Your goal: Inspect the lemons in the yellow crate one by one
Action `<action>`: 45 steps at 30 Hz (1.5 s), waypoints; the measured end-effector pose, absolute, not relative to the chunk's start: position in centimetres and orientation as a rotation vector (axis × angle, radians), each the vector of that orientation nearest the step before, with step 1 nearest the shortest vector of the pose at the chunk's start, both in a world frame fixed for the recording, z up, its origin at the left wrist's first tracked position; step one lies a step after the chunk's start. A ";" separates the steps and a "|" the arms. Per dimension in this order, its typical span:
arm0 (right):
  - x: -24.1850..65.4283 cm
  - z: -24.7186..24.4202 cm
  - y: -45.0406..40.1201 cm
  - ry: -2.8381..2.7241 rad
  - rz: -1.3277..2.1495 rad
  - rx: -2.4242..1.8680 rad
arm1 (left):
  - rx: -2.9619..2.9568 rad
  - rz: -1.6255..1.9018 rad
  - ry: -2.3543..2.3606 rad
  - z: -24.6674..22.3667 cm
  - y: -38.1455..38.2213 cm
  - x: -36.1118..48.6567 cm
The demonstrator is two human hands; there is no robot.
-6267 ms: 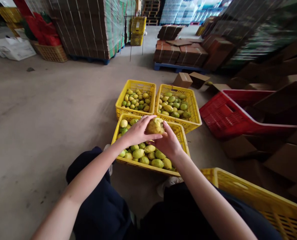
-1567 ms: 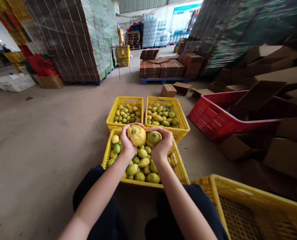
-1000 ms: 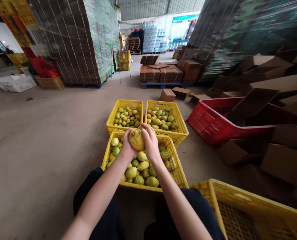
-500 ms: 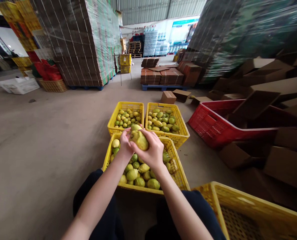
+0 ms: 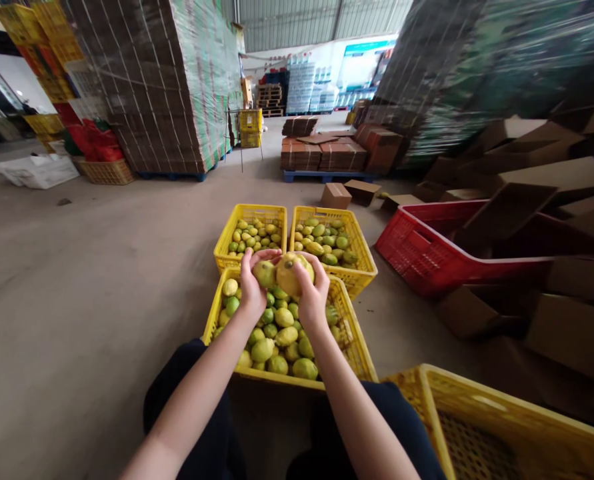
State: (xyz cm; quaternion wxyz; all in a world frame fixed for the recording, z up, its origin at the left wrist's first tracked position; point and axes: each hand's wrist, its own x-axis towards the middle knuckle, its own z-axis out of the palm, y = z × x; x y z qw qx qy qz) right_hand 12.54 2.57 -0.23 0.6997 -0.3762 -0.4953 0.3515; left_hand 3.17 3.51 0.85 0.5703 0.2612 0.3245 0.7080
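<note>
My left hand (image 5: pixel 253 283) is wrapped round a small yellow-green lemon (image 5: pixel 265 274). A larger yellow lemon (image 5: pixel 287 273) sits in my right hand (image 5: pixel 315 293), the thumb lying over its side. The two fruits are side by side and look to be touching. Both hands are above the near yellow crate (image 5: pixel 359 333), which holds many green and yellow lemons (image 5: pixel 278 337). Behind it stand two more yellow crates, the left one (image 5: pixel 221 243) with smaller lemons and the right one (image 5: pixel 367 267) with greener ones.
At lower right is another yellow crate (image 5: pixel 427 400), its slatted bottom showing. A red crate (image 5: pixel 411 250) with cardboard in it stands to the right, among loose cardboard boxes (image 5: pixel 571 327). Wrapped pallet stacks (image 5: pixel 141 87) rise behind. Flattened cartons lie on a blue pallet (image 5: pixel 327 176).
My hands have moved apart a little, the right one shifting to the right with the larger lemon. The smaller lemon, partly hidden before, now shows in my left hand.
</note>
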 end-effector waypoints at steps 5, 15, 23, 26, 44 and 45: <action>12.4 -0.2 2.3 -1.028 0.779 -0.782 | 0.726 1.692 0.773 0.8 2.9 3.5; 11.7 0.2 2.0 -0.933 0.772 -0.774 | 0.683 1.716 0.862 0.3 3.1 3.5; 11.5 0.1 2.2 -0.850 0.846 -0.804 | 0.497 1.574 0.899 0.8 3.3 3.4; 11.4 0.1 2.1 -0.835 0.875 -0.813 | 0.409 1.536 0.882 0.8 3.3 3.2; 14.8 4.0 1.5 -0.167 1.595 -0.842 | -0.013 1.258 0.622 1.3 3.3 1.6; 15.1 4.2 1.3 -0.183 1.653 -0.837 | -0.012 1.270 0.626 1.2 3.4 1.5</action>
